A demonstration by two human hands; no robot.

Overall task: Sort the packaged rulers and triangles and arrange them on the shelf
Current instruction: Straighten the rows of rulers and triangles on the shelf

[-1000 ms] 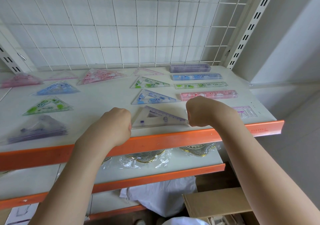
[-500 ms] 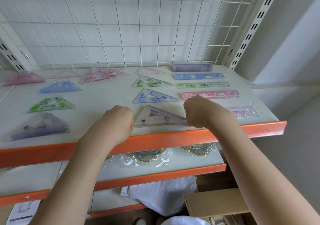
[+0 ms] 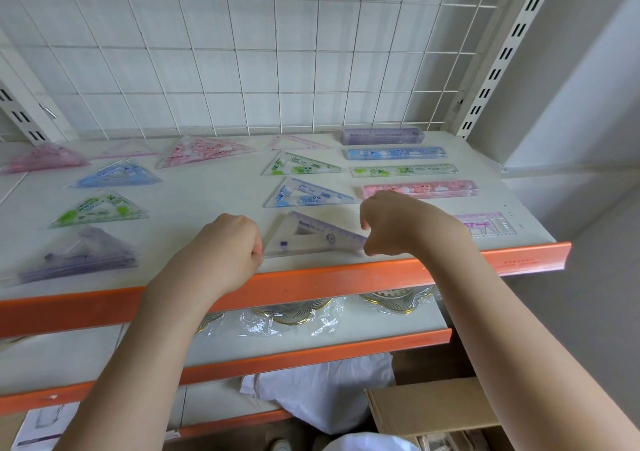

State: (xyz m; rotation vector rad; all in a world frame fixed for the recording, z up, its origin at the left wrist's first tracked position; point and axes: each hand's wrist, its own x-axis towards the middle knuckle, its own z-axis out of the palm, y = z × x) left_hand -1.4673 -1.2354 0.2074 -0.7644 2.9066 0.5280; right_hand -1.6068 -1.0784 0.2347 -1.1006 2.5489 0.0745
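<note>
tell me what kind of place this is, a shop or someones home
Probably a shop or stockroom: orange-edged display shelf, white wire grid back panel, and packaged rulers laid in rows by colour.

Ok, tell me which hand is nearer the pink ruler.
Right. The right hand sits just in front of the pink ruler, gripping the purple triangle's right tip; the left hand holds its left corner, farther away.
</note>
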